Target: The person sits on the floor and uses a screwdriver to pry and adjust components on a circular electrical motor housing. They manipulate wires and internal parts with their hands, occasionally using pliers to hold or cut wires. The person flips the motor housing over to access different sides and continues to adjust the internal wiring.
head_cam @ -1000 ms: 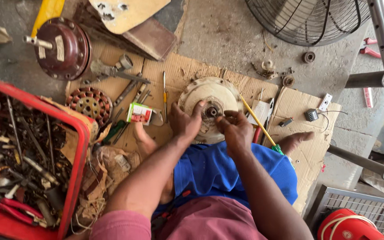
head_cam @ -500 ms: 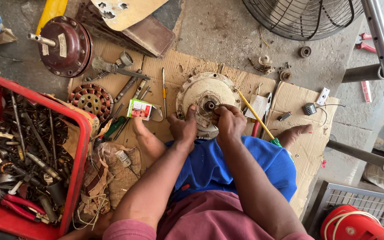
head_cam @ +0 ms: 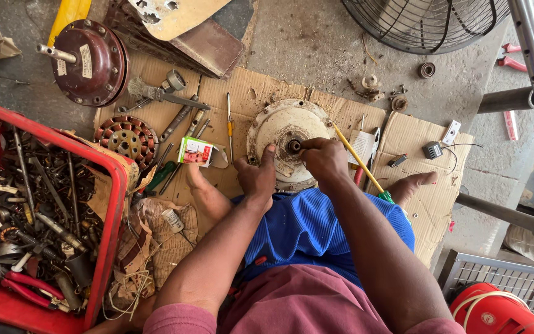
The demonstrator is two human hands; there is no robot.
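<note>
Bare cardboard [head_cam: 415, 133] right of the motor cover [head_cam: 285, 133]; screwdrivers [head_cam: 229, 127] and small box [head_cam: 196, 151] crowding its left.

Matt, scuffed metal motor housing [head_cam: 282, 133]; corrugated cardboard [head_cam: 403, 133]

A dusty concrete floor [head_cam: 316, 43] carries a flattened cardboard sheet [head_cam: 248, 93]. On the cardboard lie a cream round motor housing [head_cam: 282, 127], a wound stator [head_cam: 125, 137], a small red-and-white box [head_cam: 196, 151], a thin screwdriver [head_cam: 230, 124] and a black switch [head_cam: 432, 149]. Directly on the floor stand a red crate [head_cam: 114, 204] of tools, a maroon motor cover [head_cam: 91, 62] and a wire fan guard [head_cam: 428, 25].
</note>
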